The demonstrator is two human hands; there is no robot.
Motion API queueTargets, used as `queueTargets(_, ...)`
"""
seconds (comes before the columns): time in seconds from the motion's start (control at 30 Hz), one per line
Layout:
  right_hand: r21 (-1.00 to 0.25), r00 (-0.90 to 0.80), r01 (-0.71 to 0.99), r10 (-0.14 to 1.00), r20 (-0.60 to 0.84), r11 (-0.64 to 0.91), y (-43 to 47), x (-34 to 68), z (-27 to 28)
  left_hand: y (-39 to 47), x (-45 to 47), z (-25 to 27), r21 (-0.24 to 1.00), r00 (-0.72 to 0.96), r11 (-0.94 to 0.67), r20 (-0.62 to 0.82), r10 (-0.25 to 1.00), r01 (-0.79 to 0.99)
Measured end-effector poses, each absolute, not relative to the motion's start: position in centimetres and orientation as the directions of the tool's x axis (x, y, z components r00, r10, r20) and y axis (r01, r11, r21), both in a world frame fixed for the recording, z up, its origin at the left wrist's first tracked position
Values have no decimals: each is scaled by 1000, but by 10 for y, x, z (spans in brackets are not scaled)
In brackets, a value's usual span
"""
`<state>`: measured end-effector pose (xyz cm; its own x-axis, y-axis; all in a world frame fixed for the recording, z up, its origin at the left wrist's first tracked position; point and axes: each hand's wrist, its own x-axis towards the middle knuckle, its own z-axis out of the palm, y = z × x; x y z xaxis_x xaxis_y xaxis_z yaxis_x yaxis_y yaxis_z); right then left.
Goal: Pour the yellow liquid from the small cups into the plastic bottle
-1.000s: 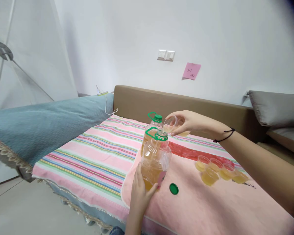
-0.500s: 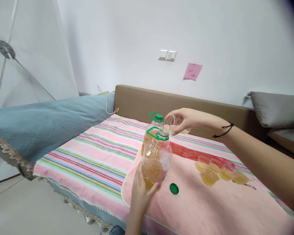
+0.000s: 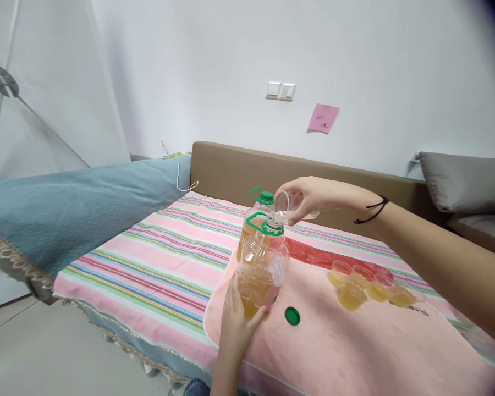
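My left hand (image 3: 237, 316) is wrapped round the lower side of a clear plastic jug (image 3: 262, 264) with a green neck ring and handle, partly filled with amber liquid. The jug stands upright and uncapped on a pink mat. My right hand (image 3: 309, 198) grips a clear plastic cup (image 3: 284, 204), tipped on its side with its rim at the jug's mouth. Little liquid shows in the cup. A green cap (image 3: 292, 315) lies on the mat beside the jug. Behind stands a second jug (image 3: 244, 234) of amber liquid with its green cap on.
Several clear cups of yellow liquid (image 3: 352, 296) stand on the right of the pink mat (image 3: 334, 352). A red strip (image 3: 309, 256) lies behind them. The striped bed cover (image 3: 148, 258) spreads left, with a brown headboard (image 3: 231, 165) at the back and grey pillows (image 3: 466, 181) at right.
The cup in my right hand is tipped slightly further and raised a little, and its liquid has mostly gone. My left hand stays on the jug. The view has shifted slightly.
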<state>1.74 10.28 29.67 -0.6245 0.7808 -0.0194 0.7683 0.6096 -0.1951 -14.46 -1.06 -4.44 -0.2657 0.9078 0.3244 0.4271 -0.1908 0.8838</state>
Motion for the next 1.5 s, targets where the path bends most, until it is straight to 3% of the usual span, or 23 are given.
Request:
queueTargets(0.3, -101, -641, 763, 767, 7, 639, 92, 3, 305, -9, -145, -47, 873, -256, -214, 349, 901, 439)
queueTargets(0.6, 157, -696, 715, 716, 63, 681, 80, -12, 306, -9, -146, -47, 886, -262, -205, 333, 906, 416)
queueTargets(0.7, 234, -780, 620, 620, 85, 749, 83, -10, 300, -8, -147, -49, 877, -264, -203, 340, 903, 435)
queueTargets(0.87, 433, -931, 360, 346, 114, 827, 89, -3, 292, -8, -143, -49, 861, -293, -228, 386, 875, 454)
queueTargets(1.07, 634, -988, 151, 99, 117, 759, 90, 6, 287, -9, -144, -46, 877, -265, -196, 335, 904, 438)
queueTargets(1.23, 729, -993, 80, -13, 120, 679, 87, 10, 280, -8, -147, -45, 880, -246, -188, 317, 916, 436)
queueTargets(1.5, 796, -990, 46, -79, 116, 603, 72, 12, 271, -9, -146, -42, 886, -240, -185, 308, 921, 424)
